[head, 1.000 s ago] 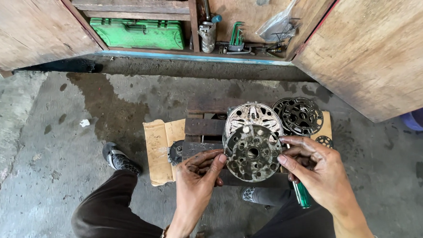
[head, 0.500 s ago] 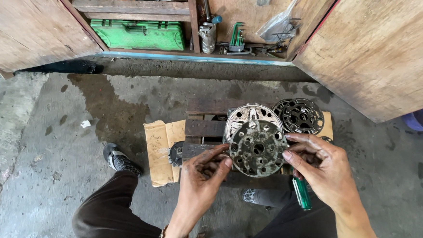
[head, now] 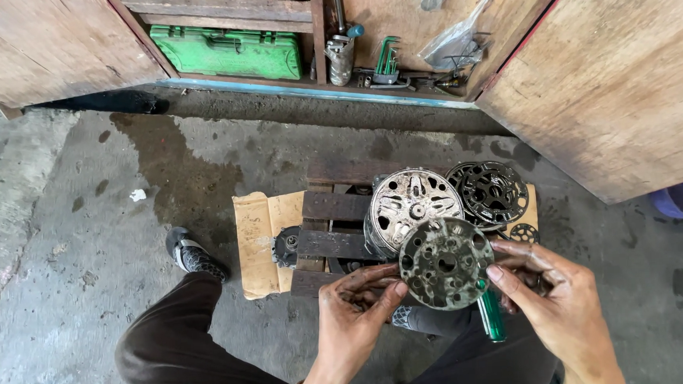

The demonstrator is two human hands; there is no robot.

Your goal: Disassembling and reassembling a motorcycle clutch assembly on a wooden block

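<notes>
Head cam: our wrists get cut off at the bottom edge, and the green screwdriver (head: pixel 490 317) is mostly hidden behind the right hand (head: pixel 554 302), so we can't tell what's gripping it. Both hands pinch the greasy round disc (head: pixel 445 261), full of holes, by its rim: left hand (head: pixel 356 316) at 8 o'clock, right at 4. At the disc's 11 o'clock sits a dirty metal drum (head: pixel 412 204) on a slatted wood pallet (head: pixel 335 216); a black spoked plate (head: pixel 488 194) lies at 1 o'clock.
</notes>
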